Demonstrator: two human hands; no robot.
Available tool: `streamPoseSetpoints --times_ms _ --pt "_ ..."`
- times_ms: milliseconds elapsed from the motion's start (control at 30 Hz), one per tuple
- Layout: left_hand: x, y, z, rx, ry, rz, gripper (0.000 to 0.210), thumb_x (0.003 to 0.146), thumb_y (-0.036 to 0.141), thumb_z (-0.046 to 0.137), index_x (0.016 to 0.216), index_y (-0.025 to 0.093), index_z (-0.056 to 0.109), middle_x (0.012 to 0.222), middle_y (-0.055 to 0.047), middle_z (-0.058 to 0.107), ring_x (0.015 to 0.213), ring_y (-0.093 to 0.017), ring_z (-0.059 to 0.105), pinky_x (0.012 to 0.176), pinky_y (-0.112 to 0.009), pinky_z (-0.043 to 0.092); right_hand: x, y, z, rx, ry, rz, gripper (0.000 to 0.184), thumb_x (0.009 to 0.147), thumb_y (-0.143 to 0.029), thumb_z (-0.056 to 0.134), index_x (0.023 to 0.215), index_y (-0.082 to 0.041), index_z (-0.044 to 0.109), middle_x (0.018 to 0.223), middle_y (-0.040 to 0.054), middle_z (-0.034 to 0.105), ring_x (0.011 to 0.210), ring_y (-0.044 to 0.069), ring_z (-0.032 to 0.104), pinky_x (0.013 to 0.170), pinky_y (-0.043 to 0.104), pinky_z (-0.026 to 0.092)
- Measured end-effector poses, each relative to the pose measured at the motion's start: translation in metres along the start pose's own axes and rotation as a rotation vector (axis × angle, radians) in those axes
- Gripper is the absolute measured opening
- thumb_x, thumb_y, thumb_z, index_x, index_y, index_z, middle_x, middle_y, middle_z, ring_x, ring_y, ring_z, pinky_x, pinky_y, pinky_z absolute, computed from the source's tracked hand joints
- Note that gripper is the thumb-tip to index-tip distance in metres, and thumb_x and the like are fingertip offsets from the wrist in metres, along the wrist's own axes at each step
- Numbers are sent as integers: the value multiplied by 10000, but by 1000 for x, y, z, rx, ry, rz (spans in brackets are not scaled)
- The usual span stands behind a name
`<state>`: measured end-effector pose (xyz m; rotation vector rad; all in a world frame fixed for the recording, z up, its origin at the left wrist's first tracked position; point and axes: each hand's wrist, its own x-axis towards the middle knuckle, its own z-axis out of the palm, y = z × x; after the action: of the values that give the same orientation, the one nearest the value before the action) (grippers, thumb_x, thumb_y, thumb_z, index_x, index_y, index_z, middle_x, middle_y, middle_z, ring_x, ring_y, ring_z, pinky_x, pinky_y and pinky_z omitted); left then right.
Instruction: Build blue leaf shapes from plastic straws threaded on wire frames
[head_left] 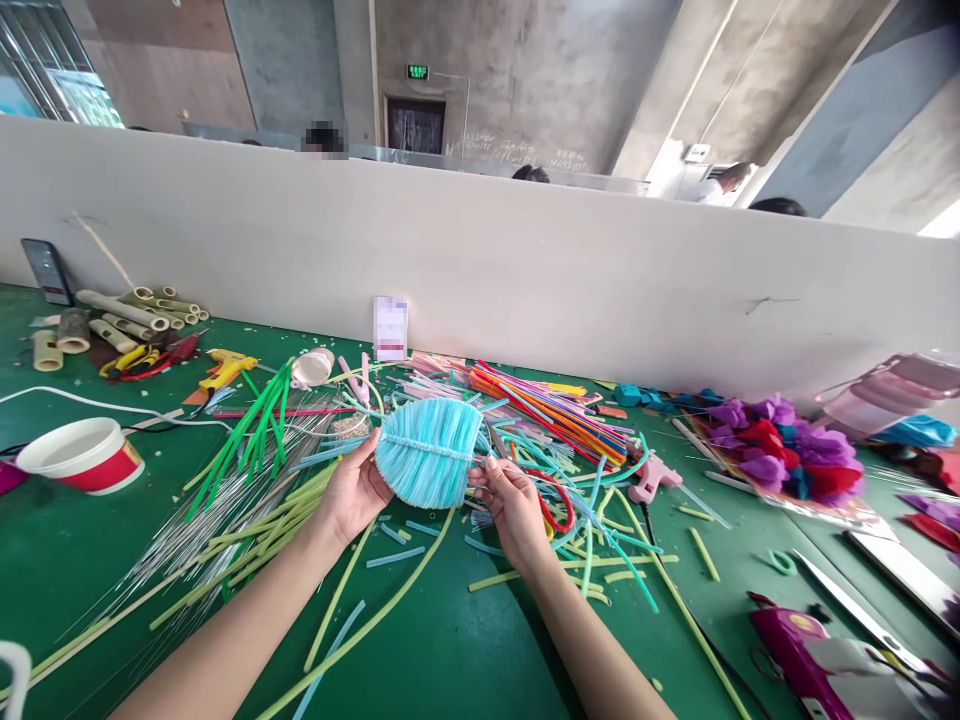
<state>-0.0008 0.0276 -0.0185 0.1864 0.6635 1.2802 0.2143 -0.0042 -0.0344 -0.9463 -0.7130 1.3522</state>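
Both my hands hold up a light-blue leaf made of fuzzy pipe cleaners [427, 455], with a braided-looking rib running across its middle. My left hand [352, 490] grips its rounded left edge, thumb in front and fingers behind. At the opposite end, my right hand [514, 505] pinches the leaf near the rib's end, where thin strands stick out. Loose blue pipe cleaners [592, 520] and short cut pieces lie on the green table [457, 640] below and around the hands.
Thin wires [172, 540] and green pipe cleaners [259, 430] spread on the left, near a paper cup [82, 460] and yellow glue gun [225, 370]. A pink glue gun [654, 478], scissors [855, 605] and purple-and-red petals [795, 450] lie right. A white partition [525, 270] stands behind.
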Motion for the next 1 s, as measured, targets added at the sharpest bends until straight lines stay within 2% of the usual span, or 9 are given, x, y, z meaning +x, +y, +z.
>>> streamPoseSetpoints --times_ms 467,633,1000 --pt "2 -2 -4 -31 -15 -35 262 967 182 577 1205 132 673 901 -101 814 782 -227 778 727 -356 647 3 4 -4 2 3 -4 346 665 -488 870 753 -191 717 738 36 731 657 128 650 598 226 519" --pt "4 -4 -7 -36 -17 -32 282 955 172 597 1227 143 665 894 -86 814 768 -213 777 717 -326 642 4 6 -5 7 9 -5 326 678 -474 865 750 -191 722 737 32 732 660 124 648 603 217 515" --pt "4 -4 -8 -28 -37 -38 273 958 181 591 1220 147 662 917 -93 812 795 -220 776 737 -343 642 2 5 -4 -7 11 -14 339 666 -492 869 743 -194 728 733 32 727 647 128 638 598 229 521"
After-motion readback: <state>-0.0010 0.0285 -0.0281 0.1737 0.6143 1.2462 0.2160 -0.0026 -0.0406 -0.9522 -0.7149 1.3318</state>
